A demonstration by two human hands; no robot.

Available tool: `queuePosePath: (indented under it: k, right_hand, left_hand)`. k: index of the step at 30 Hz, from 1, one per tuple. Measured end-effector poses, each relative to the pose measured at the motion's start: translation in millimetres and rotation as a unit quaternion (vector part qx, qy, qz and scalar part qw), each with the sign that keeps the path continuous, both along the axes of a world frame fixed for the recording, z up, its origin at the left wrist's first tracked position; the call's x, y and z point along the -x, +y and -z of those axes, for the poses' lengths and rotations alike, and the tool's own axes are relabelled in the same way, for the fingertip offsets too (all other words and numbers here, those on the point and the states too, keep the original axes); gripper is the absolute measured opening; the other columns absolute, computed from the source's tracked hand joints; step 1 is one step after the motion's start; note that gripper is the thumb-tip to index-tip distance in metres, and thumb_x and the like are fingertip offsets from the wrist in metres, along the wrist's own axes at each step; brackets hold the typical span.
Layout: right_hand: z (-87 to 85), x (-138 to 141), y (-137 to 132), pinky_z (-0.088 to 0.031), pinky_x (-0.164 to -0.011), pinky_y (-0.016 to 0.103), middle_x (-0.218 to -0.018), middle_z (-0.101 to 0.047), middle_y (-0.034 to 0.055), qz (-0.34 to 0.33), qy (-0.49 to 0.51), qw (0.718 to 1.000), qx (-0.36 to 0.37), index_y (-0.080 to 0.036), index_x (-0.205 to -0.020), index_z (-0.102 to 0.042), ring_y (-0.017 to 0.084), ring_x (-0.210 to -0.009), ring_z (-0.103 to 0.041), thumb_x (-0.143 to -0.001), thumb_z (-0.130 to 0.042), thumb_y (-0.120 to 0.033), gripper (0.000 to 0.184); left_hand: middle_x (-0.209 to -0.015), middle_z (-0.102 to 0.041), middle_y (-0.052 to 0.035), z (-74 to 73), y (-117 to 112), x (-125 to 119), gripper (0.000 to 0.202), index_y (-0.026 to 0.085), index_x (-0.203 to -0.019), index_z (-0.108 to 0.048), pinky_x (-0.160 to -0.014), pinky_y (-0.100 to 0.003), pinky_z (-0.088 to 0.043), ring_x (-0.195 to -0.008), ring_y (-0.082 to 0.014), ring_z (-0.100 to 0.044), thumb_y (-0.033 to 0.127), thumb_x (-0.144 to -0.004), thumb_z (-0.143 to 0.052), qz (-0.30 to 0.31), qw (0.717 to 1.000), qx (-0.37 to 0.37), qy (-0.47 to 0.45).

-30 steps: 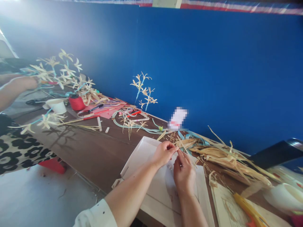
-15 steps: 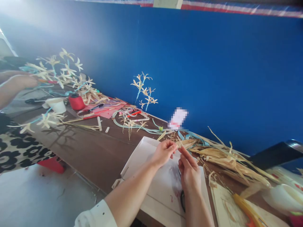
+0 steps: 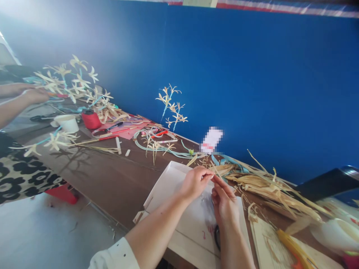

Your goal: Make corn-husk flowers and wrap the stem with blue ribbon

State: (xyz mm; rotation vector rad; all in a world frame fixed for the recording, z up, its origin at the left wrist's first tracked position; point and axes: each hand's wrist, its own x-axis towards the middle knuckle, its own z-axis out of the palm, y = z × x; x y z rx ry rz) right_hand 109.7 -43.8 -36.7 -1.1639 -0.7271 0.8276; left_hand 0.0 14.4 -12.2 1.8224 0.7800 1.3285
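Over a white cardboard box lid (image 3: 168, 186), my left hand (image 3: 198, 183) and my right hand (image 3: 226, 201) meet at the fingertips. Both are closed in a pinch on a thin pale strip (image 3: 212, 175), probably dried husk, mostly covered by the fingers. Beneath my right hand and wrist, part of a black scissors handle (image 3: 217, 237) shows; whether the palm touches it I cannot tell. Just past my right hand lies a heap of dried husks (image 3: 260, 186). Husk flowers (image 3: 154, 144) rest on the table beyond the lid.
A yellow cutter (image 3: 294, 248) and white tape roll (image 3: 338, 231) lie at the right. Leftward are a red thread spool (image 3: 91, 119), a white cup (image 3: 68, 123) and husk flowers on blue stems (image 3: 56, 140). A co-worker's hands (image 3: 35, 93) work at far left. A blue partition (image 3: 252, 82) stands behind.
My left hand has shifted slightly right, so its fingertips now meet those of my right hand more closely around the strip. The co-worker's hand has moved slightly right.
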Motion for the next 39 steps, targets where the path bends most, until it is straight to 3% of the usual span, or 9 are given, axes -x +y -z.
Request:
queuePosePath:
  k: [6, 12, 20, 29, 34, 39]
  right_hand:
    - [3.8, 0, -2, -0.033, -0.047, 0.022, -0.076, -0.065, 0.0028, 0.037, -0.127, 0.991, 0.020, -0.020, -0.104, -0.068, 0.009, -0.052, -0.043, -0.076, -0.064, -0.037, 0.034]
    - [-2.1, -1, -5, -0.040, -0.049, 0.026, -0.077, -0.068, 0.0058, 0.075, -0.290, 0.953, 0.045, -0.019, -0.103, -0.070, 0.016, -0.058, -0.055, -0.080, -0.056, -0.039, 0.034]
    - [0.2, 7, -2, -0.045, -0.056, 0.029, -0.092, -0.070, 0.0080, 0.055, -0.331, 0.942, 0.011, -0.018, -0.106, -0.068, 0.016, -0.061, -0.058, -0.080, -0.051, -0.032, 0.034]
    - [-3.5, 4, -2, -0.045, -0.076, 0.034, -0.089, -0.071, 0.0075, 0.114, -0.387, 0.914, 0.046, -0.018, -0.092, -0.072, 0.023, -0.083, -0.063, -0.075, -0.047, -0.022, 0.031]
    - [-6.1, 3, -4, -0.044, -0.070, 0.033, -0.086, -0.072, 0.0058, 0.126, -0.376, 0.912, 0.106, -0.021, -0.088, -0.072, 0.024, -0.076, -0.063, -0.073, -0.047, -0.024, 0.029]
    - [-3.1, 9, -5, -0.040, -0.058, 0.032, -0.069, -0.069, 0.0063, 0.085, -0.417, 0.893, 0.151, -0.020, -0.080, -0.072, 0.024, -0.063, -0.061, -0.072, -0.048, -0.028, 0.026]
  left_hand:
    - [-0.086, -0.068, -0.0039, 1.8, 3, 4, 0.019, 0.019, -0.090, -0.069, -0.075, -0.024, -0.047, -0.082, -0.0143, -0.061, 0.021, -0.086, -0.051, -0.027, 0.995, -0.061, 0.068]
    - [-0.084, -0.064, -0.0051, 7.0, 4, 6, 0.019, 0.019, -0.087, -0.066, -0.074, -0.026, -0.046, -0.081, -0.0154, -0.058, 0.022, -0.087, -0.047, -0.057, 0.980, -0.137, 0.134]
    - [-0.089, -0.057, -0.0063, 6.7, -1, 9, 0.017, 0.017, -0.089, -0.058, -0.072, -0.029, -0.043, -0.087, -0.0195, -0.052, 0.018, -0.089, -0.041, -0.107, 0.950, -0.174, 0.235]
    - [-0.087, -0.054, -0.0063, 10.2, -2, 5, 0.016, 0.017, -0.086, -0.054, -0.072, -0.031, -0.043, -0.087, -0.0200, -0.050, 0.015, -0.088, -0.039, -0.087, 0.944, -0.185, 0.259]
    - [-0.088, -0.055, -0.0062, 11.0, -4, 4, 0.016, 0.017, -0.086, -0.055, -0.073, -0.031, -0.043, -0.086, -0.0195, -0.050, 0.015, -0.088, -0.039, -0.071, 0.943, -0.195, 0.259]
    - [-0.091, -0.058, -0.0074, 9.9, -5, 2, 0.018, 0.015, -0.091, -0.058, -0.078, -0.031, -0.044, -0.089, -0.0190, -0.052, 0.017, -0.088, -0.040, -0.074, 0.963, -0.178, 0.191]
